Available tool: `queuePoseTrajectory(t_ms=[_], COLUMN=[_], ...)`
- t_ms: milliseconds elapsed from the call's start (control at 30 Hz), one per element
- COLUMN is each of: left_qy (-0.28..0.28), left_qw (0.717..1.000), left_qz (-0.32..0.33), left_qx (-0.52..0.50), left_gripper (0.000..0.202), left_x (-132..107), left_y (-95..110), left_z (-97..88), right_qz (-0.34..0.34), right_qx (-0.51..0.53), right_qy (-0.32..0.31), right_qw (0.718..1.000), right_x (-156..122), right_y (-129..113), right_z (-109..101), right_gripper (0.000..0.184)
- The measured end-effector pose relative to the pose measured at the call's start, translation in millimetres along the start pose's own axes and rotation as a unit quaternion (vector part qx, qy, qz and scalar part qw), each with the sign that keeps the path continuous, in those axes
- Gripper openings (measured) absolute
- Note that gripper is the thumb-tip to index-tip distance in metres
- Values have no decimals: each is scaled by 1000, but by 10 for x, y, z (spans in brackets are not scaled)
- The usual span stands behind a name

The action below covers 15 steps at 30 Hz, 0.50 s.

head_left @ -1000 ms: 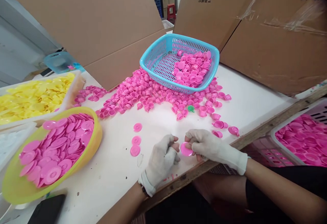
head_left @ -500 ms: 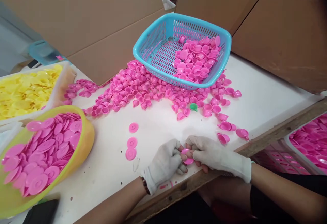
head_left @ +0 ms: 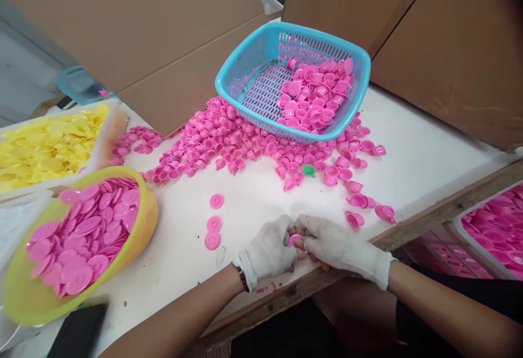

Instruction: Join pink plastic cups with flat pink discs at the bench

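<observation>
Both hands wear whitish gloves with bare fingertips and meet near the table's front edge. Between them is a small pink toy saucer, partly covered by the fingers. My left hand has its fingers closed on the saucer's left side. My right hand pinches it from the right. Left of the hands, several-ringed pink discs lie flat: a single saucer and, nearer me, two touching saucers. Beyond the hands spreads a heap of pink toy cups, with one green cup among them.
A blue basket holding pink cups rests on the heap. At left stand a yellow bowl of pink saucers, a tray of yellow pieces and a black flat object. Cardboard walls the back. A crate sits lower right.
The fingers have closed further around the pink saucer, so less of it shows. My left hand has shifted slightly up and right. The view has turned slightly left.
</observation>
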<state>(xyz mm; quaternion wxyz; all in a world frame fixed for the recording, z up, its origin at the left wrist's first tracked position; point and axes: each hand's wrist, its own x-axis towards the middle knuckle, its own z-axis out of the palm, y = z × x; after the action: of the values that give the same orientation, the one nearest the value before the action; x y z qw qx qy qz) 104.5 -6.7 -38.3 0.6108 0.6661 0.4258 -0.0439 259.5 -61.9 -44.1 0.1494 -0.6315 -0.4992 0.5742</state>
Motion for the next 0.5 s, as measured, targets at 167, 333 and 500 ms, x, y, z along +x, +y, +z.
queuePoseTrajectory(t_ms=[167, 333, 500], left_qy=[28, 217, 333], left_qw=[995, 939, 842], left_qz=[34, 95, -39], left_qx=[90, 248, 423], left_gripper=[20, 19, 17], left_x=[-73, -274, -376], left_y=[23, -4, -135], left_z=[1, -370, -998], right_qz=[24, -126, -217], right_qx=[33, 190, 184], right_qy=[-62, 122, 349], right_qw=[997, 966, 893], right_x=[52, -12, -99], right_y=[-15, -306, -367], right_z=[2, -360, -841], right_gripper=[9, 7, 22])
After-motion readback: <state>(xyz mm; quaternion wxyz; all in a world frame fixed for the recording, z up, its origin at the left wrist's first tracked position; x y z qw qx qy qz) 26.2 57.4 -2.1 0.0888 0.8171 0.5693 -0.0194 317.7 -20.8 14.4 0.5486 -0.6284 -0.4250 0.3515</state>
